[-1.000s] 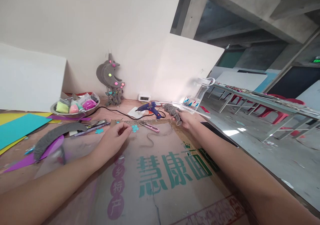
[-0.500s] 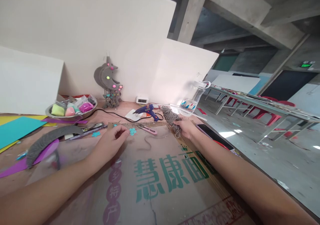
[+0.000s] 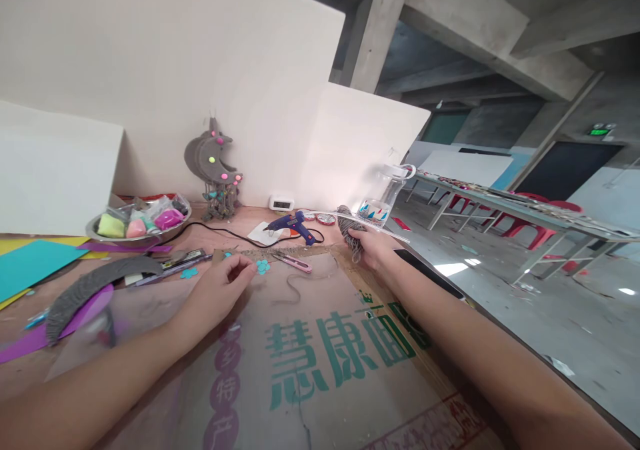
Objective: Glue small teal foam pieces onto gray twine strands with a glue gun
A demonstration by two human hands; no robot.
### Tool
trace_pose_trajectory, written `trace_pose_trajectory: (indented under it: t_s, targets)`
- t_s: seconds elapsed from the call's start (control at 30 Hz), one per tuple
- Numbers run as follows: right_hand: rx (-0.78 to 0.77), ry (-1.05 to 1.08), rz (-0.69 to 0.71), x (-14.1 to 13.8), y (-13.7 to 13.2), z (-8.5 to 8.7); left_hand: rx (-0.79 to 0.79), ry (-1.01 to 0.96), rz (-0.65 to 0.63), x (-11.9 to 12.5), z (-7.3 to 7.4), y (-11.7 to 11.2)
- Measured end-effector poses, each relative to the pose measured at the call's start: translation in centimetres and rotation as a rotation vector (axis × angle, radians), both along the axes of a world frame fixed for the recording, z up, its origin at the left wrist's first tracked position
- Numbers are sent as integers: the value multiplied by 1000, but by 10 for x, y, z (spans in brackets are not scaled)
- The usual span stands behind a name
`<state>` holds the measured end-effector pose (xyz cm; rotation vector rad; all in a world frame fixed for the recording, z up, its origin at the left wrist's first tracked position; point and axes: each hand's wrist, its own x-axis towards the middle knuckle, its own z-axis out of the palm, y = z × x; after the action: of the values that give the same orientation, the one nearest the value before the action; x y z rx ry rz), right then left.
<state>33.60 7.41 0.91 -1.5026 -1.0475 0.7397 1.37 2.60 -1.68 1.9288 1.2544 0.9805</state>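
Note:
My right hand [image 3: 376, 249] is closed round a bundle of grey yarn [image 3: 351, 231] at the right side of the table. From near there a loose strand of yarn [image 3: 295, 290] curls across the printed plastic sheet [image 3: 250, 383]. My left hand [image 3: 220, 297] hovers over the sheet with its fingers curled and thumb and forefinger close together; whatever they pinch, if anything, is hidden. Just beyond its fingertips lies a small blue flower [image 3: 263, 267], and a second blue flower [image 3: 189, 273] is to its left. A pink cutter or snips [image 3: 295, 262] rests between my hands.
A blue glue gun [image 3: 295, 225] with a black cord lies behind the sheet. A grey moon ornament [image 3: 210, 160] stands at the back, beside a metal bowl [image 3: 95, 230] of coloured clay. A plastic jug [image 3: 383, 193], a phone [image 3: 430, 273] and a yarn-wrapped crescent [image 3: 90, 287] are around.
My right hand has shifted the yarn bundle and turned it, uncovering small round red tins behind it. My left hand keeps nearly the same pose. The view has shifted slightly.

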Motion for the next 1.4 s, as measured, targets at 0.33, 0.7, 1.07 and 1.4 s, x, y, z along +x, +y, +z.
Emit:
trace_pose_trajectory:
  t_s: [0.33,0.7,1.07,1.4]
  targets:
    - [215,-715,175,-40,-59,-7,-7,8,7,1,3,-2]
    - [262,-1197,822,-124,-90,7,17,-65,-19,0,5,-3]
    - [237,-777,626,-124,-89,-8,-7,-34,-24,1,12,-7]
    - [317,-709,645,-125,-84,-14,-3,20,-52,2,15,-10]
